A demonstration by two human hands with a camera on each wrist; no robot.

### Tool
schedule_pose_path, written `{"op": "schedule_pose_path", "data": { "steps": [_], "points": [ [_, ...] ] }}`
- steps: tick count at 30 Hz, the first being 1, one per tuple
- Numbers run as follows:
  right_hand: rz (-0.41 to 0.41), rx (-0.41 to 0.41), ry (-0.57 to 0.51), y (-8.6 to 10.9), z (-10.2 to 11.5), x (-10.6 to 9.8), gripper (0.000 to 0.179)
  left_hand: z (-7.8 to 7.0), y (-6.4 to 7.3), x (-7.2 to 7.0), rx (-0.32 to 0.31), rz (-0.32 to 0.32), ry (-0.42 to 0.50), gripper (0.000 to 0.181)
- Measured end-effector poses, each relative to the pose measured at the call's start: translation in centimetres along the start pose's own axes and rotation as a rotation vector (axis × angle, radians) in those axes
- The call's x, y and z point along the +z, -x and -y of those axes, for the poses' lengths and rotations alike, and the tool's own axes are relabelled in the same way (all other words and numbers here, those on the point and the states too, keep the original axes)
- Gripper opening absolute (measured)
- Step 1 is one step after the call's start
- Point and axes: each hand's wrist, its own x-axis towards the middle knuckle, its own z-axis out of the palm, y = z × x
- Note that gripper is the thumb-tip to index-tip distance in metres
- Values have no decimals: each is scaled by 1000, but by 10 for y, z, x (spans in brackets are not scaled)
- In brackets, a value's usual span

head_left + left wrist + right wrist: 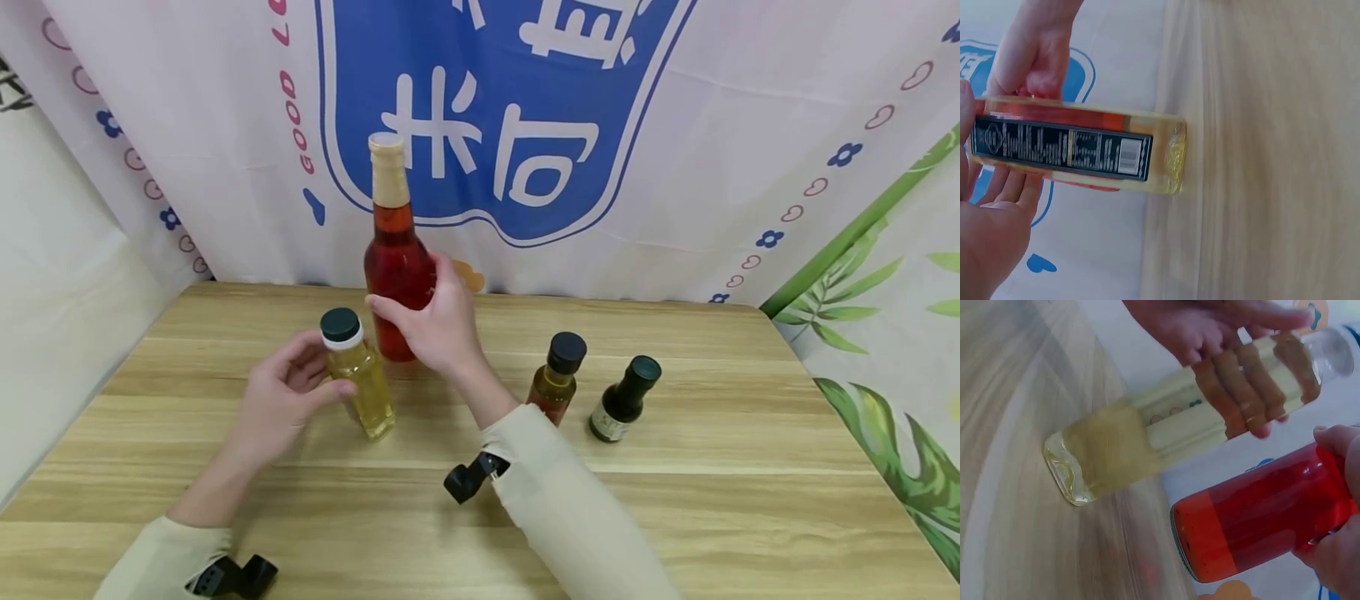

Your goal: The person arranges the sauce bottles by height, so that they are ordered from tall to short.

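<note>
My left hand [277,404] holds a square glass bottle of pale yellow oil [363,387] by its upper part, under a dark green cap with a white collar. The oil bottle leans slightly; a dark printed label [1063,147] with a barcode shows in the left wrist view. My right hand [444,325] grips a taller bottle of red liquid [393,262], whose neck is wrapped in cream foil. That red bottle stands upright near the table's back edge, just behind and right of the oil. In the right wrist view, its base [1204,537] appears beside the oil bottle [1110,453].
To the right, a small black-capped bottle [555,383] of amber and reddish contents is partly hidden by my right sleeve [570,500]. Beside it stands a small dark bottle [621,406] with a pale label. A printed curtain [660,192] hangs behind the wooden table [712,508].
</note>
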Motion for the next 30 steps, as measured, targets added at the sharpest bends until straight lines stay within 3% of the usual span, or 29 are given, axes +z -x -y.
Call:
{"op": "schedule_pose_path", "data": {
  "steps": [7, 12, 17, 30],
  "points": [
    [7, 29, 8, -13, -7, 8, 81, 2, -2, -14, -9, 78, -15, 53],
    [13, 69, -3, -19, -12, 12, 83, 4, -3, -20, 25, 116, 5, 54],
    [10, 104, -17, -22, -18, 15, 84, 3, -4, -20, 51, 141, 17, 56],
    [9, 102, -27, -28, -26, 21, 84, 0, -3, -18, 57, 180, -69, 54]
  ]
}}
